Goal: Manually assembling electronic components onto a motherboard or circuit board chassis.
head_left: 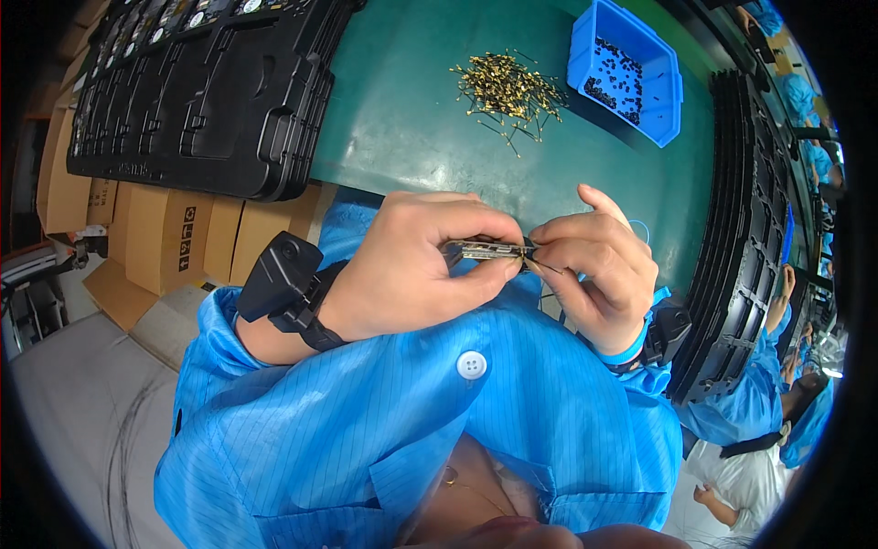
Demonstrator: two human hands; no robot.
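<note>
1 head-worn fisheye view, facing down, close above left grip (412, 263) and right grip (605, 263).

The left hand (407, 265) pinches a device (483, 250); the right hand (604, 261) is at its right end. Beyond, on the green table (402, 123), gold-tipped pins (508, 87) lie heaped near a blue bin (619, 30) of black bits (615, 73).

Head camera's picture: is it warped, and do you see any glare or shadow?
Head view: warped, yes, with dark corners and the stacked black trays at right bowing; head view: pale sheen on the green table, shadow beside the blue bin; head view: the small part in the left hand shows little fine detail.
</note>
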